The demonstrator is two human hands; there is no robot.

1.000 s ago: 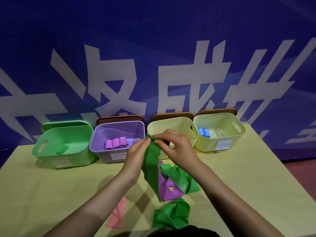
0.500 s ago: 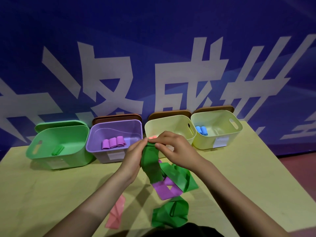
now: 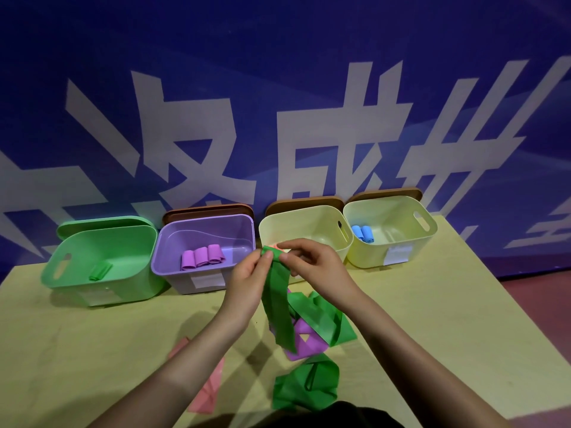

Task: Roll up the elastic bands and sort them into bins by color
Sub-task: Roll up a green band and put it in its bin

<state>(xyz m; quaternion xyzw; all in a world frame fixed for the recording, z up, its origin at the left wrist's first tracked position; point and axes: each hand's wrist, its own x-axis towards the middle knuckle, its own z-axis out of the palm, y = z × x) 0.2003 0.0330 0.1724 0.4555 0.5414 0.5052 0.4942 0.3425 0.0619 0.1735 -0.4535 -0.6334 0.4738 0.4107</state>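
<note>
- Your left hand (image 3: 251, 278) and right hand (image 3: 312, 265) both pinch the top end of the green band (image 3: 278, 307).
- It hangs below your fingertips, just in front of the cream bin (image 3: 309, 217).

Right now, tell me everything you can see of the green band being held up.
The green band is a flat, thin, stretchy-looking strip. Left hand and right hand pinch its top end, just starting a roll. The rest hangs down, slightly twisted, its lower end over a purple band on the table.
</note>
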